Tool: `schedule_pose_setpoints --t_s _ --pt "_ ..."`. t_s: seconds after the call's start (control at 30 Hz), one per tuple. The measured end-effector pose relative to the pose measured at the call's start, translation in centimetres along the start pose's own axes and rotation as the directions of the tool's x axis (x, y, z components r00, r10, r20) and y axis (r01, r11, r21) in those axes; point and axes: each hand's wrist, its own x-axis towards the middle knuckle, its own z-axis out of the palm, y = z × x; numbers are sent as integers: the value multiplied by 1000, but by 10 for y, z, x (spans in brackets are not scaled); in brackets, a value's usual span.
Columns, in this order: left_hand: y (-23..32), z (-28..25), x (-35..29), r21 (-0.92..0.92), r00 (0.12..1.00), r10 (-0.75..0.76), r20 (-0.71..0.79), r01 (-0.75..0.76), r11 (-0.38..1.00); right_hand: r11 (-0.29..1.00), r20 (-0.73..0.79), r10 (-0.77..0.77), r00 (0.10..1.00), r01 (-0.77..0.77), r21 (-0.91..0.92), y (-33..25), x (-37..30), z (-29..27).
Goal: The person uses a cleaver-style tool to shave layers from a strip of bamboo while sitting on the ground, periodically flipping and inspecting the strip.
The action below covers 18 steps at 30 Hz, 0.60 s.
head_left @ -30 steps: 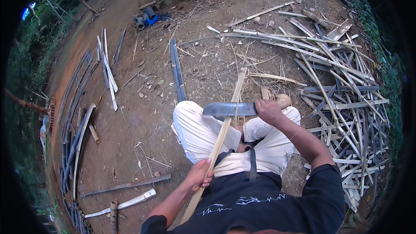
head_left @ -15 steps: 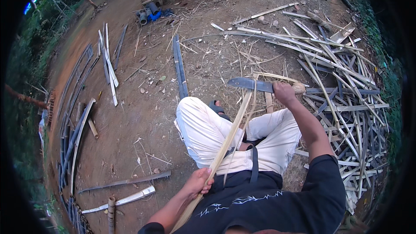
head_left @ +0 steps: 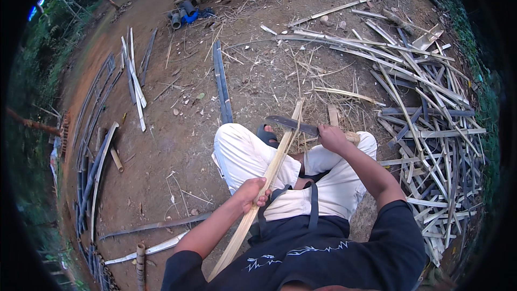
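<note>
My left hand (head_left: 253,193) is closed around a long pale bamboo strip (head_left: 237,241). The strip slants from beside my torso, over my bent left leg, to a tip beyond my knees. My right hand (head_left: 333,138) grips a machete (head_left: 307,128) by its wooden handle (head_left: 352,137), which sticks out past the fist. The dark blade points left and lies across the strip a little below its far tip, touching or very close to it. A thin sliver seems to run along the strip's right edge near the blade.
A large heap of split bamboo (head_left: 431,129) lies at my right. A dark slat (head_left: 222,86) rests ahead of my left knee. More strips (head_left: 133,70) and bamboo poles (head_left: 83,183) lie at the left. Short bamboo tubes (head_left: 176,20) and a blue cloth (head_left: 189,17) sit at the far side.
The machete has moved nearer to me and slightly left, from the strip's tip to lower along it. My left hand has shifted forward and up with the strip.
</note>
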Motion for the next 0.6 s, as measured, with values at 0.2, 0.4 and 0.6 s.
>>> schedule_pose_setpoints --t_s 0.2,0.4,0.6 --pt "20 9 28 52 997 -66 -39 68 996 992 36 -121 992 120 31 6 -2 -9" --pt "40 24 10 21 991 -134 -30 134 991 983 188 185 965 -182 -34 81 34 28" --pt "50 25 1 -46 980 -191 -56 189 981 994 273 87 958 -102 42 61 61 21"
